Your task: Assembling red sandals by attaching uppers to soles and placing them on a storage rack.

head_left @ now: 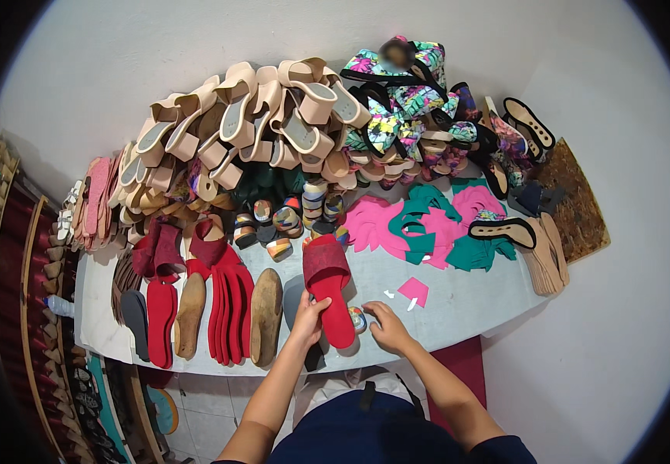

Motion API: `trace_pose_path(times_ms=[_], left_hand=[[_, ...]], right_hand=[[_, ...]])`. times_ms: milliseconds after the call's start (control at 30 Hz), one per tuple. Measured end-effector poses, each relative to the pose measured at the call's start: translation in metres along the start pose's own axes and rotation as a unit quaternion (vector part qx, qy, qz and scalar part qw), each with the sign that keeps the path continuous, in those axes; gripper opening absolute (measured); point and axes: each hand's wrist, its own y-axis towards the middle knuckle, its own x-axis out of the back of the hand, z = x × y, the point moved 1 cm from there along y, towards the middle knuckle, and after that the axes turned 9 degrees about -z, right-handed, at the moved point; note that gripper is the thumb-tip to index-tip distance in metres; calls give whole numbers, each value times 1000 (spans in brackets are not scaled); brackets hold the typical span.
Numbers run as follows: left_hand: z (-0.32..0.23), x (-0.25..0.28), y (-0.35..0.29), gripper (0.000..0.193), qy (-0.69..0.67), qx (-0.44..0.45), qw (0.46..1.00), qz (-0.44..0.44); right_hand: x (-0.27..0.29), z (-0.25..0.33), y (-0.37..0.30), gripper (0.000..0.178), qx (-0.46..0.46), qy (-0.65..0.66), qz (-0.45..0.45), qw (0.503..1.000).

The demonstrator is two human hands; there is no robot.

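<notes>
Two hands: both work at the near edge of the pale surface [459, 298], forearms coming in from 6 o'clock.
Left hand [309, 319]: fingers curled round the heel end of a red slide sandal [329, 290], gripping its left edge.
Right hand [385, 326]: fingers bent and drawn together just at 3 o'clock of the sandal's heel, resting on the surface next to a small multicoloured patterned piece [357, 318]; whether it pinches that piece I cannot tell.
Red slide sandal: flat red sole, broad dark-red textured strap across the toe end; it lies lengthwise, toe toward 12 o'clock, at the middle of the near edge.
At 9 o'clock of the sandal: a row of flat red insoles [229, 305], tan wooden-looking soles [266, 313] and a grey sole [135, 317].
At 12 o'clock: short stacks of patterned heel blocks [285, 220], and behind them a big heap of beige open-toe sandals [265, 116].
At 1 o'clock: pink and teal cut fabric pieces [428, 224], with a small pink scrap [414, 291] nearer the hands.
At 2 o'clock: a pile of floral-print sandals [408, 104], black-rimmed soles [503, 229] and a brown woven mat [574, 201].
Labels: none legible.
</notes>
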Motion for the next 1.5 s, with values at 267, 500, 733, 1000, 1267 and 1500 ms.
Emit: trace_pose_path(times_ms=[267,500,733,1000,1267,1500], left_hand=[[-4,-11,18,47,48,-22,998,20],[3,-16,26,47,55,-5,998,8],[17,-23,27,48,88,30,995,31],[28,-19,39,49,122,15,992,43],[32,-15,50,48,149,26,988,35],[31,-13,45,48,149,29,987,45]], right_hand=[[-12,11,9,77,30,-30,55,998],[-14,19,0,75,1,-42,16,999],[-5,7,3,30,-313,412,-11,856],[-7,11,7,23,-357,310,26,881],[-7,13,11,25,-362,240,4,901],[-7,16,7,34,-368,198,-7,909]])
